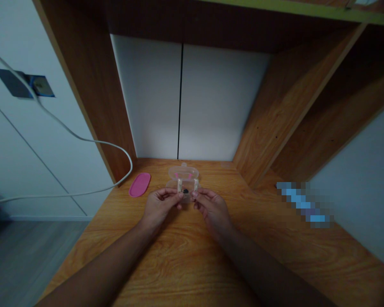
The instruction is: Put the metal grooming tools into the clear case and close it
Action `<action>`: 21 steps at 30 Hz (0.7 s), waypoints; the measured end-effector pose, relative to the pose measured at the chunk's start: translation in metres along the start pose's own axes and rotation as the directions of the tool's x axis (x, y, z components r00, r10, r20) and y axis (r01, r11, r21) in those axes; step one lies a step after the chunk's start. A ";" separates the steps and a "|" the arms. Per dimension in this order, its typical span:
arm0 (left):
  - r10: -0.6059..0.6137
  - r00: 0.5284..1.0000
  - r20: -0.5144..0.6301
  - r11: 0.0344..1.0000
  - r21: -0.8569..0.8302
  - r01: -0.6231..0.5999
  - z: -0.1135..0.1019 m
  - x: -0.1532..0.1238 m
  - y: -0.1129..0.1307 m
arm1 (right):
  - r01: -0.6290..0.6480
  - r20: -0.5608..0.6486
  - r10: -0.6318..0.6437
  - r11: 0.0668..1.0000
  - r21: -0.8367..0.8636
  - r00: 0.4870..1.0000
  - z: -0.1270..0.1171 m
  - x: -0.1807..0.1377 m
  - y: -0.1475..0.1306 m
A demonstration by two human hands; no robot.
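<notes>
My left hand (159,205) and my right hand (212,209) meet over the middle of the wooden desk (185,260). Each hand pinches a small pale clip-like piece (179,186) between thumb and fingers, with a small dark bit (186,191) between the two pieces. What the pieces are I cannot make out. Just behind my fingertips lies a clear plastic case (183,174) with something pink inside. A pink oval lid (140,184) rests on the desk to the left of the case.
The desk sits in a wooden alcove with a side panel (92,94) on the left and shelving (307,111) on the right. A white cable (83,138) hangs past the desk's left edge. A blurred blue object (304,204) lies at the right.
</notes>
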State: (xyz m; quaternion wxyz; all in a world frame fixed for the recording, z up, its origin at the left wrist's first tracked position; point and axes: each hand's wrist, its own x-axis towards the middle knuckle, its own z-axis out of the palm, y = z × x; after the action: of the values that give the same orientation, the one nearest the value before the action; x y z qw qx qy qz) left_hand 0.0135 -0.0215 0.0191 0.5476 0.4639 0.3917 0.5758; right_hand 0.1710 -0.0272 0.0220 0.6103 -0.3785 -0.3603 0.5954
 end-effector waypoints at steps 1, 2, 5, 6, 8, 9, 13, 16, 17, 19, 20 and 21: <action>0.030 0.999 -0.020 0.999 0.041 -0.029 0.000 0.000 0.000 | 0.045 -0.026 -0.046 0.998 -0.045 0.999 -0.001 0.001 -0.001; 0.068 0.997 -0.042 0.994 0.094 -0.063 -0.001 0.001 0.001 | 0.089 -0.052 -0.095 0.991 -0.099 0.994 -0.002 0.003 -0.002; 0.231 0.968 -0.097 0.932 0.308 -0.192 -0.008 0.003 0.004 | 0.211 -0.090 -0.245 0.936 -0.281 0.965 -0.008 0.009 -0.006; 0.299 0.950 -0.096 0.887 0.396 -0.239 -0.011 0.005 0.005 | 0.243 -0.086 -0.287 0.909 -0.340 0.954 -0.010 0.011 -0.008; 0.436 0.899 -0.044 0.747 0.574 -0.334 -0.020 0.009 0.007 | 0.294 -0.056 -0.357 0.837 -0.461 0.932 -0.016 0.015 -0.010; 0.495 0.869 0.003 0.664 0.644 -0.380 -0.025 0.011 0.007 | 0.315 -0.027 -0.387 0.789 -0.527 0.922 -0.019 0.017 -0.011; 0.599 0.788 0.140 0.443 0.762 -0.472 -0.037 0.021 0.002 | 0.451 0.177 -0.503 0.496 -0.742 0.846 -0.025 0.024 -0.012; 0.580 0.804 0.128 0.416 0.802 -0.428 -0.037 0.025 -0.006 | 0.511 0.281 -0.531 0.356 -0.782 0.799 -0.023 0.027 -0.009; 0.564 0.818 0.114 0.415 0.818 -0.400 -0.036 0.026 -0.009 | 0.513 0.288 -0.531 0.344 -0.787 0.797 -0.022 0.028 -0.008; 0.536 0.838 0.101 0.400 0.844 -0.358 -0.034 0.027 -0.013 | 0.512 0.292 -0.526 0.339 -0.790 0.799 -0.021 0.030 -0.004; 0.529 0.842 0.109 0.386 0.852 -0.353 -0.034 0.027 -0.013 | 0.520 0.306 -0.523 0.331 -0.787 0.796 -0.021 0.031 -0.002; 0.526 0.841 0.127 0.371 0.855 -0.362 -0.034 0.028 -0.013 | 0.535 0.329 -0.520 0.316 -0.784 0.789 -0.022 0.032 -0.001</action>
State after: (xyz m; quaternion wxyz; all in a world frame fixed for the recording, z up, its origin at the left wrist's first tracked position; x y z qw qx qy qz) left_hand -0.0151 0.0092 0.0007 0.0353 0.7089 0.5266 0.4679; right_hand 0.1919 0.0044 0.0128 0.5017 -0.4819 -0.7096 0.1123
